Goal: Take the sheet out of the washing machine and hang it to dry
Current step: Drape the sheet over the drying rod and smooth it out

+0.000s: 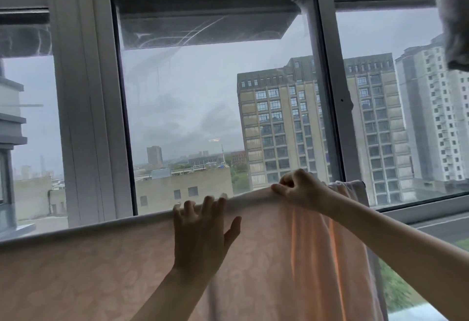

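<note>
A pale pink sheet [101, 270] with a faint pattern hangs over a horizontal drying rod [355, 182] that runs in front of the window. The sheet lies smooth on the left and bunches into vertical folds on the right. My left hand [203, 234] rests flat against the sheet just below the rod, fingers spread and curled over the top edge. My right hand [299, 188] pinches the sheet's top fold on the rod, further right. Most of the rod is hidden under the fabric; only its right end shows.
A large sliding window [218, 92] with white frames [83, 117] stands right behind the rod. Grey fabric [454, 16] hangs at the top right corner. Tall buildings and an overcast sky lie outside.
</note>
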